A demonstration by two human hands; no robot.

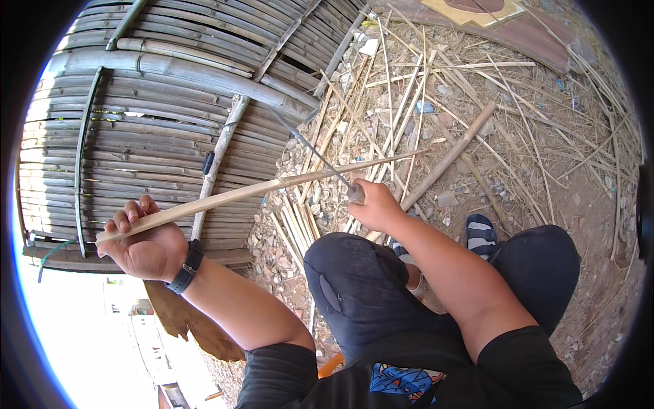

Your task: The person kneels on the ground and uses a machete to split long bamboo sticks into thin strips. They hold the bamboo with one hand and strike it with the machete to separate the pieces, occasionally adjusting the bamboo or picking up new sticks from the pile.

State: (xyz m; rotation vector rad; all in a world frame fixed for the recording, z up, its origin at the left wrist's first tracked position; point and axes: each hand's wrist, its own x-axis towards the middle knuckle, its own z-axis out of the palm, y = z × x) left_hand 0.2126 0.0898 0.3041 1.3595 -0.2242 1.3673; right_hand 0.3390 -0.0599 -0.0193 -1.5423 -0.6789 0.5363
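My left hand (153,249), with a dark watch on its wrist, is closed around the near end of a long, pale bamboo strip (248,193). The strip slants up to the right and narrows toward its far tip. My right hand (376,206) grips the handle of a knife (308,144) with a long, thin grey blade pointing up and left. Close to the handle, the blade crosses the strip; whether its edge touches the strip I cannot tell. My right fist hides part of the handle.
A slatted bamboo wall (157,157) stands at the left. Split bamboo strips (402,102) litter the stony ground. A thick round pole (453,157) lies beyond my right hand, near my sandalled feet (481,235). A brown board (518,27) lies at the far right.
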